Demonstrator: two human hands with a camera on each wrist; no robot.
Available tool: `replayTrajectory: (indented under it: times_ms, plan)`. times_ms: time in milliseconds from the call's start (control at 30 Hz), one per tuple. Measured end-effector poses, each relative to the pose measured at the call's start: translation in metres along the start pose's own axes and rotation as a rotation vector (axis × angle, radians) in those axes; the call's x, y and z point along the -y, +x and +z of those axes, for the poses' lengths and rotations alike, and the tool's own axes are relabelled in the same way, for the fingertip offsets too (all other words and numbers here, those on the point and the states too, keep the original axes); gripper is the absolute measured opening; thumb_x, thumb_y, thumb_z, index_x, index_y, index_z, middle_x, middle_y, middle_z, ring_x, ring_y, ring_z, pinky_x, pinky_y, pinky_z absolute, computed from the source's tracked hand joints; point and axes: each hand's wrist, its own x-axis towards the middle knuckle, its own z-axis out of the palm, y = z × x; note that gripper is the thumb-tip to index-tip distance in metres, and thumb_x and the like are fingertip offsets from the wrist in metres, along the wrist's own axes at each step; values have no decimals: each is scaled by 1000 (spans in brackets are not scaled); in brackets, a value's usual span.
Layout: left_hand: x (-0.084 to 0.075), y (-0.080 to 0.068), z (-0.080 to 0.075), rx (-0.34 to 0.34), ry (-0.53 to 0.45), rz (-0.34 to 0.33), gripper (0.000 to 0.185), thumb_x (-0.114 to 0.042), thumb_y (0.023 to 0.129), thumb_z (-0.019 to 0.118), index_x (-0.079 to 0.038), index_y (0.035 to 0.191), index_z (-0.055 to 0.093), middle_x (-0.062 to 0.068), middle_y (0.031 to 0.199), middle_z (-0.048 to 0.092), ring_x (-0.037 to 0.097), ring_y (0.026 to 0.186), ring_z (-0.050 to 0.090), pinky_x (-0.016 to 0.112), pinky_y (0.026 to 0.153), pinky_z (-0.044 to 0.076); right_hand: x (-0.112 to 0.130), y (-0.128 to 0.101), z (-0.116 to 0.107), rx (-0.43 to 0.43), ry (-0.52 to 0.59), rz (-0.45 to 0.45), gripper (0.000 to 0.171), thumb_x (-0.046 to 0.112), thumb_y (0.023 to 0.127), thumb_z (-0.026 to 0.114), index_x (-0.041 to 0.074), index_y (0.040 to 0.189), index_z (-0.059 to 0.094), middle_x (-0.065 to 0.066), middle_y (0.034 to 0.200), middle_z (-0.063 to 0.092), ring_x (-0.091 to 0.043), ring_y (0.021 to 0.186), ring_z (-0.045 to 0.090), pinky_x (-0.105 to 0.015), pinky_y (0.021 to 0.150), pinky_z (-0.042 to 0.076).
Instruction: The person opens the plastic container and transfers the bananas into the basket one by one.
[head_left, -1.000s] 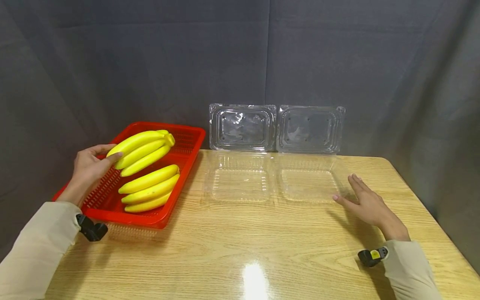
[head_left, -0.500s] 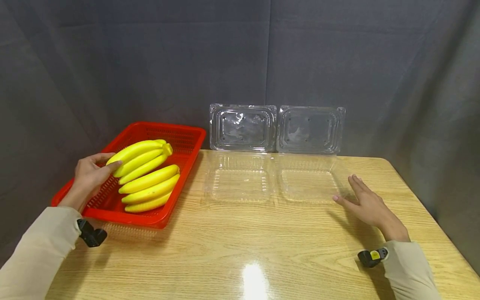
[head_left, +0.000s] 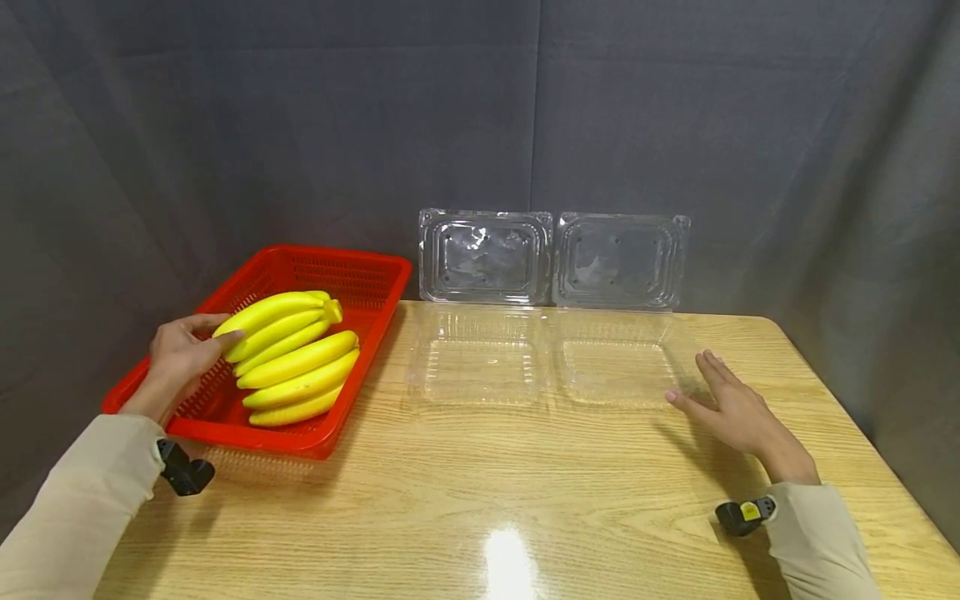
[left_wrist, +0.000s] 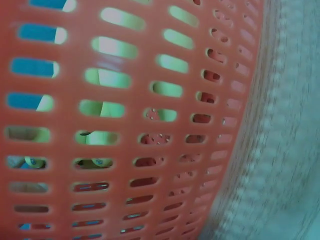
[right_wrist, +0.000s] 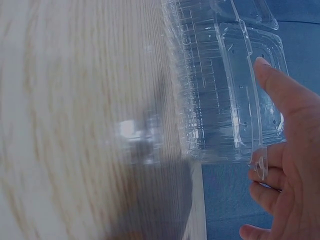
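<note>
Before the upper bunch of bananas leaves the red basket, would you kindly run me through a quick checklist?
1. Left hand grips upper yellow banana bunch: ok.
2. Lower banana bunch lies separate in red slotted plastic basket: ok.
3. Left clear plastic clamshell box open, lid upright: ok.
4. Right clear clamshell box open: ok.
5. Right hand flat on wooden table beside that box, steadying it: cannot tell.

2 banana bunches in 1 red basket, 2 open clear clamshell boxes, 1 wooden table.
</note>
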Motion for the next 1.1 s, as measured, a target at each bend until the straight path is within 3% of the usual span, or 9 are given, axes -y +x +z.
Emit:
replayTrajectory:
  times_ms: [167, 367, 567, 733, 800, 867, 967, 1100]
  plan:
    - [0, 1, 3, 7, -8, -21, 58, -28, 96, 62, 4, 141, 45, 27, 135, 45, 36, 108, 48, 10, 61, 46, 0, -1, -1, -3, 4, -5, 90, 51, 97, 49, -7, 151, 6, -30, 156, 2, -49, 140, 5, -69, 104, 14]
    - [1, 3, 3, 25, -30, -41, 59, -24, 94, 64, 7, 139, 45, 27, 133, 45, 34, 104, 49, 18, 69, 52, 0, -2, -2, -5, 0, -5, 90, 51, 97, 49, -7, 151, 6, -29, 156, 1, -49, 140, 6, -69, 103, 14]
    - [3, 4, 2, 86, -106, -75, 66, -24, 92, 68, 8, 142, 40, 24, 130, 47, 19, 88, 56, 23, 73, 53, 1, -1, -2, -5, 3, -11, 90, 50, 97, 50, -7, 151, 6, -29, 156, 2, -49, 140, 6, -69, 103, 14]
    - [2, 3, -2, 123, -214, -136, 71, -20, 89, 72, 6, 145, 36, -2, 93, 60, 7, 69, 59, 22, 64, 53, 1, -1, -3, -2, 2, -12, 90, 51, 97, 50, -7, 151, 6, -29, 156, 2, -49, 140, 6, -69, 103, 14]
    - [1, 1, -3, 124, -231, -141, 71, -18, 89, 72, 6, 145, 36, -3, 91, 60, 6, 68, 60, 23, 64, 53, 0, -1, -3, 0, 4, -11, 91, 51, 97, 50, -6, 151, 6, -29, 156, 2, -49, 140, 6, -69, 103, 14]
    - [1, 1, -2, 124, -244, -143, 71, -17, 89, 72, 6, 145, 36, 1, 98, 59, 6, 68, 60, 23, 67, 54, 0, -1, -2, 1, 5, -9, 91, 51, 97, 50, -6, 151, 6, -29, 156, 1, -49, 140, 6, -69, 103, 14]
    - [1, 0, -1, 113, -250, -150, 70, -16, 89, 71, 6, 146, 35, 14, 121, 49, 4, 71, 60, 24, 74, 54, 1, -1, -2, -2, 6, -8, 91, 51, 97, 50, -7, 151, 6, -29, 156, 2, -50, 140, 7, -68, 103, 15]
    - [0, 1, -2, 101, -233, -187, 71, -19, 90, 70, 3, 147, 34, 17, 132, 44, 3, 72, 59, 24, 75, 54, 2, -1, -1, -3, 5, -7, 90, 51, 97, 50, -8, 151, 7, -30, 156, 2, -49, 140, 7, -68, 104, 15]
